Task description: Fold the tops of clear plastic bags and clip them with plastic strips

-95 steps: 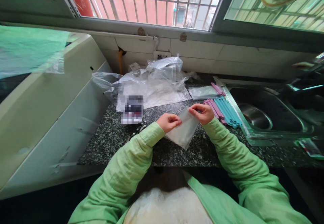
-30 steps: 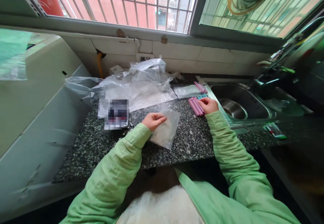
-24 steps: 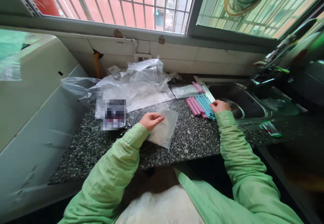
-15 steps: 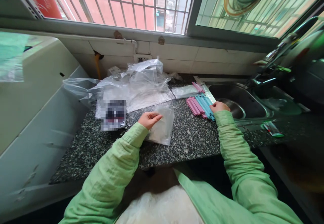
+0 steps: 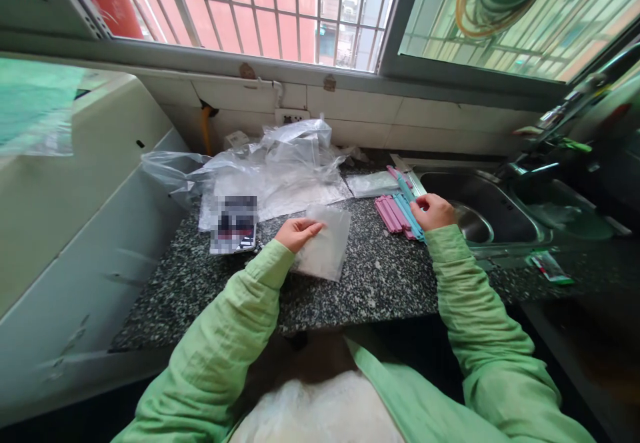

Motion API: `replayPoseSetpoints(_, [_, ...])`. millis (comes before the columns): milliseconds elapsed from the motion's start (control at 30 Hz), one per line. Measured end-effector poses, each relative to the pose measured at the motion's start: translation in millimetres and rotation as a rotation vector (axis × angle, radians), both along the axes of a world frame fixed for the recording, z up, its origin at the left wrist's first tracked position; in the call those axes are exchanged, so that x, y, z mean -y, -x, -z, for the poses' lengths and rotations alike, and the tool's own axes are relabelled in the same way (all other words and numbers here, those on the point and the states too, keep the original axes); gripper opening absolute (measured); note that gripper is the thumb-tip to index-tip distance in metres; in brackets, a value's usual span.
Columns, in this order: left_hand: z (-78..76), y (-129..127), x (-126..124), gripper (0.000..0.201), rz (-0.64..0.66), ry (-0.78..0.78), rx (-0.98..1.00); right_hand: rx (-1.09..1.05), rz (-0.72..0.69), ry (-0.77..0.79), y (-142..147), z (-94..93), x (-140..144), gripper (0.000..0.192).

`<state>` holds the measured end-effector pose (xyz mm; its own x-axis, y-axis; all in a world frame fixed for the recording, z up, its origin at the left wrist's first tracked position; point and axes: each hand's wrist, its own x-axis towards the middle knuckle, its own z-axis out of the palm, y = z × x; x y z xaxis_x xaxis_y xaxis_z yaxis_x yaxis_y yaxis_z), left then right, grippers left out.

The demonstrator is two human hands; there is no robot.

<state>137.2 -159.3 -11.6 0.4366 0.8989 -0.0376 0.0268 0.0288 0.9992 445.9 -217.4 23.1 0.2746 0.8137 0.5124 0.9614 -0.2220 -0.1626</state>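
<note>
My left hand (image 5: 299, 233) pinches the upper left part of a small clear plastic bag (image 5: 330, 249), which hangs over the speckled counter. My right hand (image 5: 434, 211) is closed on one end of a blue bag clip (image 5: 405, 188), a slim stick raised at a slant. Below it a row of pink bag clips (image 5: 391, 214) lies beside blue bag clips (image 5: 407, 211) near the sink edge. My right fingers partly cover the blue ones. Behind the raised clip another pink clip (image 5: 394, 172) shows on a flat clear packet (image 5: 371, 184).
Crumpled clear plastic bags (image 5: 295, 163) cover the back of the counter (image 5: 370, 289). A phone-like item (image 5: 234, 226), blurred out, lies at their front. The steel sink (image 5: 450, 183) and faucet (image 5: 555, 116) are on the right, with a small packet (image 5: 550, 267) in front. A white appliance side (image 5: 100, 216) stands left.
My right hand has lifted a blue bag clip from the row, and it now slants up above the others. The left hand still holds the plastic bag, nearly unmoved. The view has shifted slightly.
</note>
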Motion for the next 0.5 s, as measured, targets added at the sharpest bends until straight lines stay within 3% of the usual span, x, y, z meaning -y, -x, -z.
replayPoseSetpoints(100, [1.1, 2, -2, 0.048, 0.014, 0.004, 0.041, 0.028, -0.312, -0.190, 31, -10.0, -4, 0.019])
replayPoseSetpoints(233, [1.4, 2, -2, 0.050, 0.028, 0.039, 0.066, 0.029, -0.654, -0.323, 79, -16.4, -11, 0.015])
replayPoseSetpoints(367, [0.5, 1, -3, 0.049, 0.009, 0.099, 0.114, -0.007, -0.828, -0.294, 114, -6.4, -18, 0.013])
replayPoseSetpoints(500, [1.0, 0, -3, 0.047, -0.013, 0.135, 0.125, -0.039, -0.858, -0.273, 124, 12.0, -21, 0.012])
